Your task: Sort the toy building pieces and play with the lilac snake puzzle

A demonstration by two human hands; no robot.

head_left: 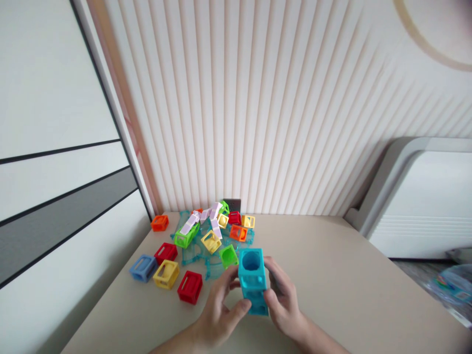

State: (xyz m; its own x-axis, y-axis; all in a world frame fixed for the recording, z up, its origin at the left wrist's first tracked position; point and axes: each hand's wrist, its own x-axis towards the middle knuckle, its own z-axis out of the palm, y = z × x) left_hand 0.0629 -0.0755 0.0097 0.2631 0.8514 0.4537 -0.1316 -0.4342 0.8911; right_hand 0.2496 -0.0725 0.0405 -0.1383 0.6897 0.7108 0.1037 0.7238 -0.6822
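Stack of two blue blocks (253, 288), long axis roughly upright, at the near part of the table (332, 275); base contact impossible to tell. Clamped between left hand (223, 307) and right hand (283, 297), one per side, neither plainly nearer. Just beyond left hand, one green block (228, 256); farther left, one red block (190, 288).

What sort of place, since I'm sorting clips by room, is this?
Probably a room in a home, though which room I can't tell: colourful plastic toy blocks lie on a pale tabletop, which stands beside a vertically ribbed wall.
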